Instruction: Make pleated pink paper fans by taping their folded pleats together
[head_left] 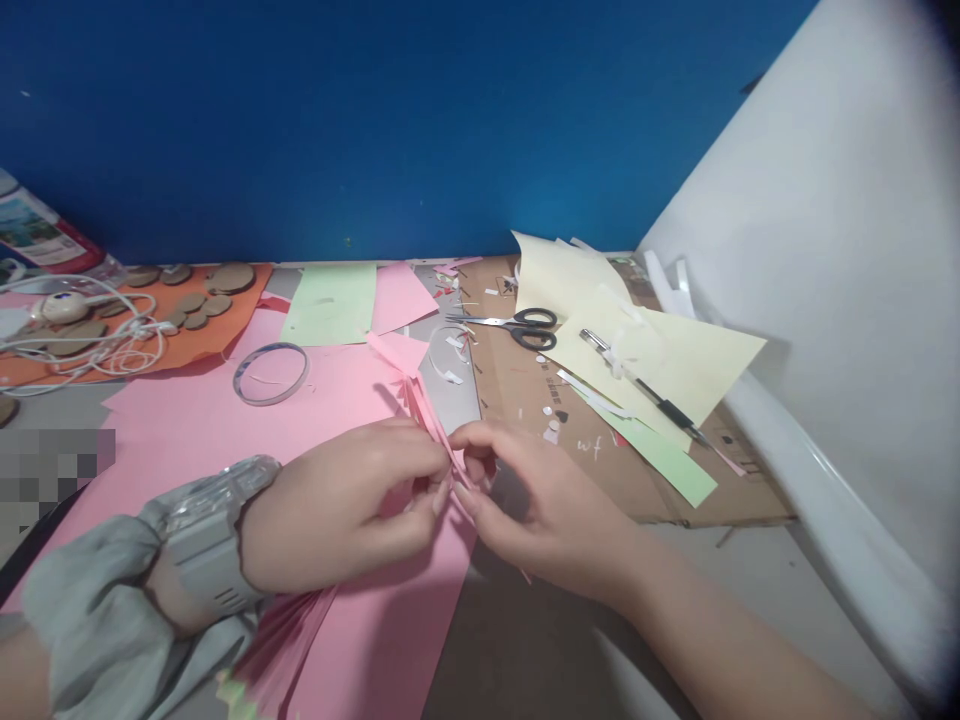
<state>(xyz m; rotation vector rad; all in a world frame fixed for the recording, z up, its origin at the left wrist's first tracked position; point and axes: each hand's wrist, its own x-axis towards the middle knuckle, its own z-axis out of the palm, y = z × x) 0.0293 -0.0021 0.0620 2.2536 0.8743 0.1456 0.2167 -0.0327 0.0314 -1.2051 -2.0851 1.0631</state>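
Observation:
A strip of folded pink paper [426, 408] rises between my two hands, narrow and pleated, with a wider flap at its upper end. My left hand [349, 490], with a grey watch on the wrist, pinches it from the left. Thumb and fingers of my right hand [529, 490] close on its edge from the other side, close to the left fingertips. Under my left forearm shows a fanned, pleated pink paper piece [289, 645] with a greenish end. Large pink paper sheets [180, 430] lie beneath my hands.
Scissors [517, 325] and a pen [652, 390] lie on cardboard [517, 400] and cream paper [690, 350]. A tape ring [271, 374] sits on the pink sheet. At left are orange paper [244, 300], wooden slices [229, 278], white cable [142, 340] and a bottle [49, 230].

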